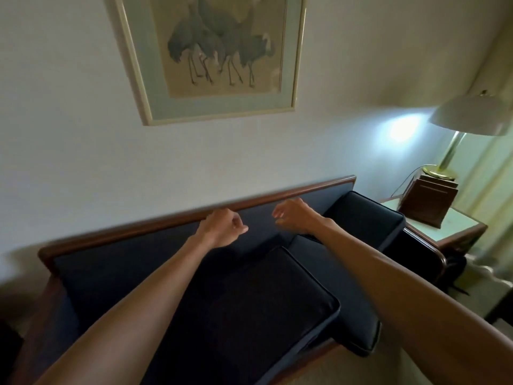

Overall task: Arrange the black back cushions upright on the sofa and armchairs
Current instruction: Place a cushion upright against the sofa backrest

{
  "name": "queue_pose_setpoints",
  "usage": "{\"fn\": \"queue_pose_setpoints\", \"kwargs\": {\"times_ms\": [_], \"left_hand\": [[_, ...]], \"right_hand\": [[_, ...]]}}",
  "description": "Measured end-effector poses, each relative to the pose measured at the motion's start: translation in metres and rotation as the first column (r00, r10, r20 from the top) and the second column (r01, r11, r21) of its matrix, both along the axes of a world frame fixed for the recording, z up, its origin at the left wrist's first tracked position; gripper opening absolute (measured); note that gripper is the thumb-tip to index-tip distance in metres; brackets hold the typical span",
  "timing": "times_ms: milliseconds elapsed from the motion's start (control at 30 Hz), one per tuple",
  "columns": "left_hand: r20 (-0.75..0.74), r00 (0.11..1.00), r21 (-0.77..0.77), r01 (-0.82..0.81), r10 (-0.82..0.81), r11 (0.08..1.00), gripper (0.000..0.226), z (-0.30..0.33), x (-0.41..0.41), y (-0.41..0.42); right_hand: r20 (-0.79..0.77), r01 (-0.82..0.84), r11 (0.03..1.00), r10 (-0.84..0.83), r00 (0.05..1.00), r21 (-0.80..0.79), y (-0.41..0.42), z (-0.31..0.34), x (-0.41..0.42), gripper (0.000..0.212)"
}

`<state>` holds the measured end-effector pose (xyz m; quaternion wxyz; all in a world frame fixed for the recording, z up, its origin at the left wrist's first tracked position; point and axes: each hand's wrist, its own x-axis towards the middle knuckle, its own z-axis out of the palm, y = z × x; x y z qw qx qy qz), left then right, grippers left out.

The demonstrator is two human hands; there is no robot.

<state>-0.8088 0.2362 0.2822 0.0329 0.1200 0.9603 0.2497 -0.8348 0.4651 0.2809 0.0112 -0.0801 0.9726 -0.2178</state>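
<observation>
1. Standing beside the person: sofa [116, 262] runs along the wall, wooden top rail [166, 220] tilted in view.
2. Left hand [222, 227] hovers near the rail, fingers loosely curled, grasping nothing.
3. Black cushion [263, 309] lies flat on the seat below both forearms, not upright.
4. Right hand [294, 215] hovers in front of the backrest, fingers half-curled, empty.
5. Second cushion [363, 218] lies at the right end by the armrest; whether it lies flat or leans, cannot tell.
6. Side table [455, 232] with lamp [472, 118] stands beyond.
7. Judgement: cushion looks soft, bulky, fairly light, piped edges. Best taken at its two side edges, tipped against backrest.
</observation>
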Motion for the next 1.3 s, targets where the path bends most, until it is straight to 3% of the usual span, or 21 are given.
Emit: {"fn": "queue_pose_setpoints", "kwargs": {"times_ms": [200,400,533,600,767,900,1067,1300], "left_hand": [[0.104,0.991,-0.053,0.094,-0.089,0.994,0.021,-0.096,-0.047,0.033],[0.223,0.965,-0.058,0.158,-0.141,0.986,0.032,-0.234,-0.036,0.077],[0.299,0.94,-0.107,0.203,-0.163,0.973,0.033,-0.321,-0.014,0.1],[0.321,0.931,-0.151,0.233,-0.175,0.961,0.033,-0.36,-0.004,0.109],[0.333,0.919,-0.209,0.29,-0.211,0.934,0.04,-0.441,0.011,0.132],[0.348,0.915,-0.226,0.292,-0.204,0.929,0.043,-0.482,0.022,0.137],[0.298,0.931,-0.289,0.297,-0.209,0.91,0.035,-0.51,0.029,0.133],[0.373,0.905,-0.413,0.36,-0.206,0.837,0.023,-0.515,0.047,0.128]], "right_hand": [[0.13,0.143,0.99,-0.141,0.981,-0.011,0.033,-0.098,-0.021,0.033],[0.368,0.304,0.953,-0.286,0.885,0.011,0.084,-0.235,0.012,0.031],[0.443,0.313,0.943,-0.328,0.835,0.109,0.111,-0.316,0.029,0.029],[0.396,0.237,0.956,-0.288,0.872,0.173,0.118,-0.351,0.035,0.029],[0.166,-0.069,0.94,0.014,0.986,0.335,0.131,-0.431,0.038,0.045],[0.157,-0.201,0.875,0.145,0.977,0.441,0.146,-0.474,0.043,0.044],[-0.006,-0.229,0.837,0.267,0.964,0.498,0.158,-0.495,0.04,0.016],[-0.057,-0.326,0.829,0.392,0.918,0.455,0.167,-0.498,0.03,0.026]]}}
